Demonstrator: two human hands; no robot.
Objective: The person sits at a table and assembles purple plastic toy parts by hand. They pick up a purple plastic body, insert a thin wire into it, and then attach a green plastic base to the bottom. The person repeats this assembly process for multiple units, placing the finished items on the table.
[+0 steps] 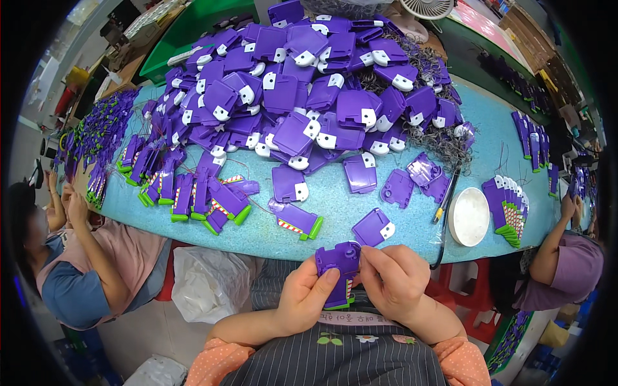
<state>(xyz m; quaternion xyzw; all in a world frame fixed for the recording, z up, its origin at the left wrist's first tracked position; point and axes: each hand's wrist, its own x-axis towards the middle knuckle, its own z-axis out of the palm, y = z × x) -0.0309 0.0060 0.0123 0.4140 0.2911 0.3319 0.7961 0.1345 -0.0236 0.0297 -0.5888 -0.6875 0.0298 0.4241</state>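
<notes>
My left hand point(301, 294) grips a purple plastic panel point(335, 258) upright over my lap, thumb across its front. The panel has a round recess at its top right and a red-and-white striped strip with green low on its right side. At that top right corner, the fingers of my right hand point(396, 280) are pinched together; whatever lies between them is too small to make out. Just beyond, on the table, lie a purple panel with a white corner point(372, 227) and a longer one with a striped edge and green tip point(295, 220).
A big heap of purple panels with white corners point(290, 103) covers the far table point(347, 248), tangled dark wires point(444, 145) beside it. Rightward are a white bowl point(468, 217), a thin yellow-marked tool point(441, 212) and stacked green-tipped panels point(505, 209). People sit left point(103, 270) and right point(557, 270).
</notes>
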